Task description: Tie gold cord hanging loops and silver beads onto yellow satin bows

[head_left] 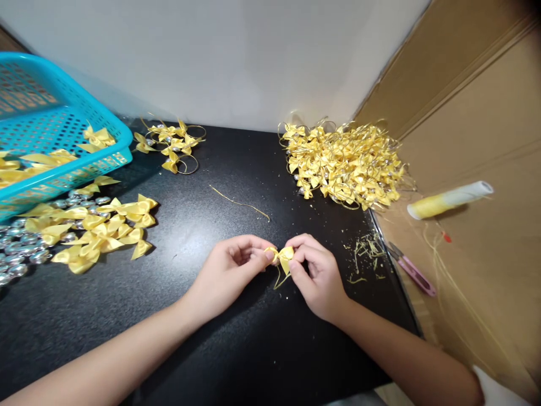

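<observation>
Near the middle of the black table (236,349), a yellow ribbon bow (286,258) is held between both hands. My left hand (232,270) pinches the bow's left side between thumb and fingers. On its right side, the thumb and fingers of my right hand (316,273) are closed on the other loop. A thin gold cord hangs below the bow in a small loop. Above the hands, a loose piece of gold cord (239,202) lies on the table.
A blue basket (97,107) with yellow bows stands at the left, beside silver beads (25,248) and loose bows (105,234). A small bow group (171,141) and a large pile (346,163) lie behind. Cord scraps (367,251), pink snips (416,273) and a spool (450,200) are right.
</observation>
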`<state>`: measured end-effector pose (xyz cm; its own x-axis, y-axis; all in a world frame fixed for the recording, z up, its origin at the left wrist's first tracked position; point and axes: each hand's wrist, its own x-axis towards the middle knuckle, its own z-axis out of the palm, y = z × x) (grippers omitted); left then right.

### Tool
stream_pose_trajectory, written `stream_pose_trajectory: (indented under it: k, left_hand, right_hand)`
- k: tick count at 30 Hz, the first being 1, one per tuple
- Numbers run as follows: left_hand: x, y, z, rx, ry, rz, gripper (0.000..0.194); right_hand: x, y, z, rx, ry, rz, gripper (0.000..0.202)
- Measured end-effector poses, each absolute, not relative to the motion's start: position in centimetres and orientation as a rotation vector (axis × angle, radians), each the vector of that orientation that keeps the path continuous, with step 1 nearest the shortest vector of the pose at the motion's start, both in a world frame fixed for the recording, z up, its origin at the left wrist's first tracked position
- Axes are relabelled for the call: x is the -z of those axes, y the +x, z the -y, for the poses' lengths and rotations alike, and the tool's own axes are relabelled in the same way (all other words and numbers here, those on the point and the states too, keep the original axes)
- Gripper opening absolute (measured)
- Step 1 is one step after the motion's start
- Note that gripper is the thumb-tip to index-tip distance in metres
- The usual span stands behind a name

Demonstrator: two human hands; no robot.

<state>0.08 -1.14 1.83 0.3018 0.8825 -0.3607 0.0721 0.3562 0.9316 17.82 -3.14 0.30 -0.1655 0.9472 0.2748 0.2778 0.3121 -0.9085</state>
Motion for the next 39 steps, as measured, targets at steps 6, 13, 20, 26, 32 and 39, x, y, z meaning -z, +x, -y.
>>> stream_pose_trajectory:
  k: [6,13,20,26,32,39]
  left_hand:
    - [-1.9,0.0,0.7,-0.708,0.980,-1.092,0.018]
    - [-1.8,0.0,0.8,-0.711,0.956,-1.078,0.017]
    - [-2.0,0.3,1.0,-0.714,0.958,-1.104,0.018]
    - [-2.0,0.4,1.2,-0.718,0.948,-1.106,0.023]
    - [-1.7,0.4,1.3,-0.731,0.954,-1.120,0.024]
    - [-1.1,0.5,2.1,-0.847,1.205,-1.167,0.013]
  right_hand:
    - [-0.3,17.9,3.1,-0.951,-1.138,1.609,0.023]
    - [-0.5,17.8,3.0,-0.950,-1.133,1.620,0.022]
    - [-0.4,17.8,3.3,-0.939,-1.137,1.668,0.022]
    - [-0.3,17.8,3.3,-0.954,-1.135,1.659,0.022]
    - [-0.5,17.8,3.3,-0.945,-1.137,1.664,0.022]
    - [-0.5,17.4,3.6,-0.821,-1.193,1.707,0.021]
